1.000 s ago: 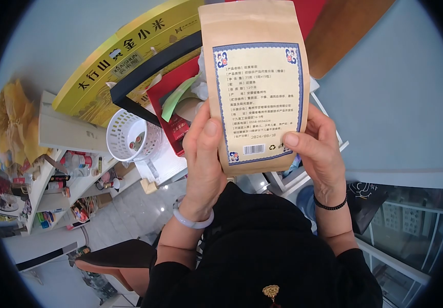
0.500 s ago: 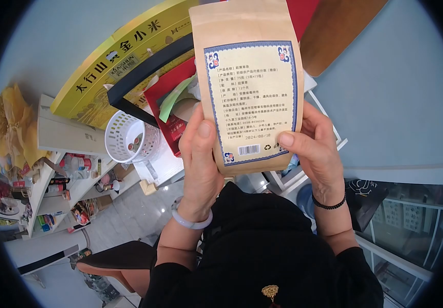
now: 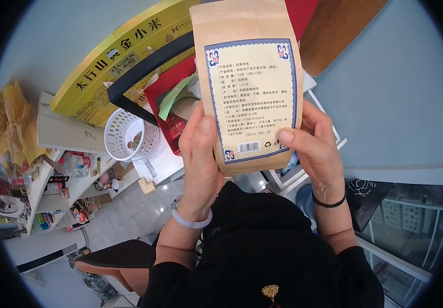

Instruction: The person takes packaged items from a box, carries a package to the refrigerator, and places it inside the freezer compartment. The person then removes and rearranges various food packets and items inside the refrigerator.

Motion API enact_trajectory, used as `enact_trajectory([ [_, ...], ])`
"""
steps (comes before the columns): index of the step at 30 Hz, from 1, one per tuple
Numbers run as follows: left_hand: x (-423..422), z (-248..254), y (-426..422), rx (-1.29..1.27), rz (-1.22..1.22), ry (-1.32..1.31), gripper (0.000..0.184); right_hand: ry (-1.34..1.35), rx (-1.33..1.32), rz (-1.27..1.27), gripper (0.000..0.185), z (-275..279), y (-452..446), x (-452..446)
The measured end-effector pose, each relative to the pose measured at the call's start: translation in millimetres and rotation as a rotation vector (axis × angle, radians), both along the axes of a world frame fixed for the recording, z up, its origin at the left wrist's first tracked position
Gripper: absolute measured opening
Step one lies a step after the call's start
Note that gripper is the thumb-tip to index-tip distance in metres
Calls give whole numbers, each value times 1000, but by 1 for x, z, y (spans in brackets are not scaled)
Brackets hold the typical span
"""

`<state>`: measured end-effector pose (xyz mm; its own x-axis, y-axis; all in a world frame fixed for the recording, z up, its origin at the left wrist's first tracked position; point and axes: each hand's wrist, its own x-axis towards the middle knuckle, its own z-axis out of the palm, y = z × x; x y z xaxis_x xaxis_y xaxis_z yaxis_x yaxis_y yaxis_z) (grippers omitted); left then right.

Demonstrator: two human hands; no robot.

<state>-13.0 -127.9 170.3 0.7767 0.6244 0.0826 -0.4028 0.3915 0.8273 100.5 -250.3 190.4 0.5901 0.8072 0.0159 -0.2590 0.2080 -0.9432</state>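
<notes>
A brown paper bag (image 3: 252, 97) is held up in front of me, its cream label with a blue border, printed text and a barcode facing the camera. My left hand (image 3: 201, 154) grips the bag's lower left edge, thumb along the side and a pale bangle at the wrist. At the lower right edge, my right hand (image 3: 316, 146) pinches the bag with its thumb over the label's corner; a dark bead bracelet is on that wrist. The fingers behind the bag are hidden.
Left of the bag are a red box (image 3: 172, 131) with green paper, a white perforated basket (image 3: 124, 138) and a large yellow box (image 3: 98, 66). Shelves (image 3: 52, 187) with bottles stand far left. A dark chair (image 3: 121, 256) is lower left, a black bag (image 3: 365, 205) at right.
Since the earliest frame, the paper bag has shifted slightly left and tilted a little, with both hands still on it. Over the last half second it has hardly moved.
</notes>
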Motion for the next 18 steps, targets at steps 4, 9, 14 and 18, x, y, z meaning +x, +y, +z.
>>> enact_trajectory([
  [4,0,0,0,13,6,2,49,3,14,4,54,-1,0,1],
  [9,0,0,-1,13,0,-3,49,0,24,6,54,-1,-1,1],
  [14,2,-2,-1,-7,7,4,49,22,30,6,54,-1,-1,2],
  [18,4,-3,-2,-22,-3,-4,50,28,30,-1,53,0,-1,3],
])
